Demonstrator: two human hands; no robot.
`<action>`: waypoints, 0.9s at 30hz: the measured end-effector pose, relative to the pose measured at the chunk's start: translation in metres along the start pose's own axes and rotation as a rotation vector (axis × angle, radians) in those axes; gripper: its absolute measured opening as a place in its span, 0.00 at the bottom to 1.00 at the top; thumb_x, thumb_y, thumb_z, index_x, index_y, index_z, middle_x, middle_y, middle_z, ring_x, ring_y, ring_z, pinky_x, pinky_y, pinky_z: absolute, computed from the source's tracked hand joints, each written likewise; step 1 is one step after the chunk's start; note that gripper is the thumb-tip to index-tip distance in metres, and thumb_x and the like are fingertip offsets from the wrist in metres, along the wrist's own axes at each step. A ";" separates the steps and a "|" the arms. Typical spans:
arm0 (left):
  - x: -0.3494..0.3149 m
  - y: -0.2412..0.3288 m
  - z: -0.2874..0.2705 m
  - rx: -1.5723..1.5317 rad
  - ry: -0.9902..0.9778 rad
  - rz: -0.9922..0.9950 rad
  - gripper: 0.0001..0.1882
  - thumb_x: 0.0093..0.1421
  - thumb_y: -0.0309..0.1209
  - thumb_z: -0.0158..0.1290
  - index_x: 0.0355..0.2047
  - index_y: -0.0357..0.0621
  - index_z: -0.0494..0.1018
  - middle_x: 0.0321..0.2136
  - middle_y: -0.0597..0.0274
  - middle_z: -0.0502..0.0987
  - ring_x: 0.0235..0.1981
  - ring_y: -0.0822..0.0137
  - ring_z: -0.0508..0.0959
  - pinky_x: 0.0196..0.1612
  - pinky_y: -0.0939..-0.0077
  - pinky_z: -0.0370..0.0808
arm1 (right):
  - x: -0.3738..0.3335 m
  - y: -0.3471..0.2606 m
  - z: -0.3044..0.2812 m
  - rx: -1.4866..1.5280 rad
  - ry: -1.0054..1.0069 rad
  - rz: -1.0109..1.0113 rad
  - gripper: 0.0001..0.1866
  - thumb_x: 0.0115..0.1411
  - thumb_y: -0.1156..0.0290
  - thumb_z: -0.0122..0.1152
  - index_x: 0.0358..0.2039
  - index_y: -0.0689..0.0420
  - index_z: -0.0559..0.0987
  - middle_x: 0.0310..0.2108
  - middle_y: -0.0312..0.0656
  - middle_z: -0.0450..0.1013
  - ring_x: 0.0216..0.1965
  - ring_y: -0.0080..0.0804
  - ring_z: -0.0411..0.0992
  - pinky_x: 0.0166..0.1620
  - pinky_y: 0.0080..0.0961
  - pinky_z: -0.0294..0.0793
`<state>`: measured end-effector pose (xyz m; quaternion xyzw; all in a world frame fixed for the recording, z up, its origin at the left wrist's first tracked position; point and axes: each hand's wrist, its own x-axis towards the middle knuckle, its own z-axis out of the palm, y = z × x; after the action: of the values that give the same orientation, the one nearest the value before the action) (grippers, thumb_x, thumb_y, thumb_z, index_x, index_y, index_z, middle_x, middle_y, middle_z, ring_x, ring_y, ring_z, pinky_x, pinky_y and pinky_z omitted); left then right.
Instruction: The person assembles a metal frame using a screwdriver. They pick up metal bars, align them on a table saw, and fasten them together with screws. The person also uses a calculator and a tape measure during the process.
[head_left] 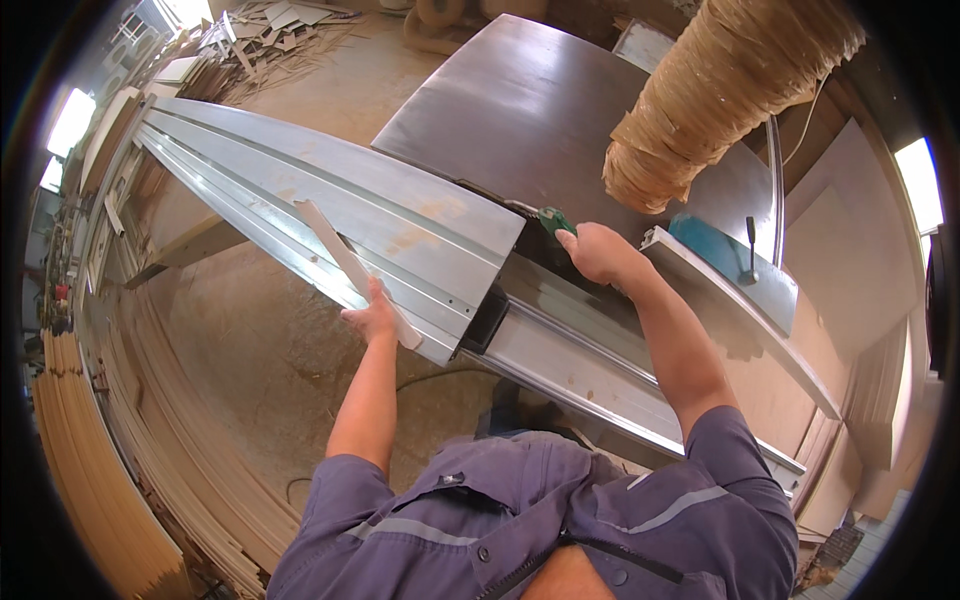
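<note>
My left hand (372,318) is closed around the lower part of a narrow pale strip (340,258). The strip slants across the grooved aluminium sliding table (400,205) of a panel saw. Over the gap beside the saw's dark steel table (520,100), my right hand (598,252) grips a green-handled tool (553,220). A thin end of this tool points left toward the seam between the two tables; its exact kind is unclear. Patches of tan dust lie on the aluminium near the strip.
A thick tan hose (730,90) hangs over the steel table. A rail-like fence (740,310) with a blue-green plate and black lever stands at the right. Below the sliding table runs its guide rail (580,365). Stacked wood strips (90,470) line the left; offcuts (265,35) lie behind.
</note>
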<state>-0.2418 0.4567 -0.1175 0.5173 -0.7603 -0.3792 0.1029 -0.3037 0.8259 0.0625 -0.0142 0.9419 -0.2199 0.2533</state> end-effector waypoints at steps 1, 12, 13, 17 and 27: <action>0.004 -0.006 0.004 -0.026 0.027 0.018 0.59 0.49 0.65 0.58 0.60 0.21 0.51 0.56 0.32 0.63 0.58 0.40 0.65 0.60 0.53 0.64 | 0.007 -0.011 -0.006 -0.002 -0.055 0.042 0.33 0.70 0.50 0.40 0.26 0.70 0.76 0.25 0.58 0.75 0.28 0.54 0.75 0.37 0.44 0.74; -0.006 0.004 0.000 -0.062 -0.044 0.017 0.60 0.50 0.63 0.58 0.61 0.20 0.48 0.56 0.31 0.62 0.58 0.39 0.65 0.60 0.53 0.64 | 0.010 0.004 -0.009 -0.061 0.048 -0.005 0.32 0.69 0.50 0.40 0.31 0.71 0.78 0.27 0.60 0.75 0.29 0.53 0.75 0.38 0.43 0.73; -0.009 0.010 -0.004 -0.064 -0.084 0.010 0.60 0.50 0.64 0.58 0.61 0.19 0.48 0.56 0.31 0.62 0.58 0.39 0.66 0.60 0.53 0.64 | 0.004 0.026 -0.010 -0.038 0.160 -0.013 0.32 0.69 0.50 0.41 0.32 0.71 0.78 0.27 0.60 0.75 0.30 0.55 0.74 0.38 0.44 0.72; -0.003 -0.003 -0.005 -0.064 -0.033 -0.014 0.62 0.50 0.64 0.59 0.61 0.18 0.46 0.55 0.28 0.63 0.57 0.40 0.67 0.59 0.52 0.66 | -0.075 0.051 -0.028 0.022 -0.130 0.140 0.31 0.68 0.50 0.42 0.32 0.70 0.78 0.34 0.64 0.75 0.38 0.62 0.73 0.44 0.48 0.70; -0.010 0.009 -0.009 -0.111 -0.086 -0.023 0.62 0.48 0.65 0.60 0.61 0.21 0.46 0.55 0.29 0.64 0.54 0.41 0.72 0.56 0.56 0.74 | -0.259 0.217 0.016 -0.015 0.186 0.665 0.32 0.68 0.50 0.42 0.32 0.72 0.77 0.34 0.61 0.76 0.31 0.57 0.76 0.37 0.47 0.74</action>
<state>-0.2386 0.4626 -0.1030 0.5030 -0.7356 -0.4438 0.0944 -0.0516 1.0510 0.0810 0.3117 0.9158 -0.1186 0.2240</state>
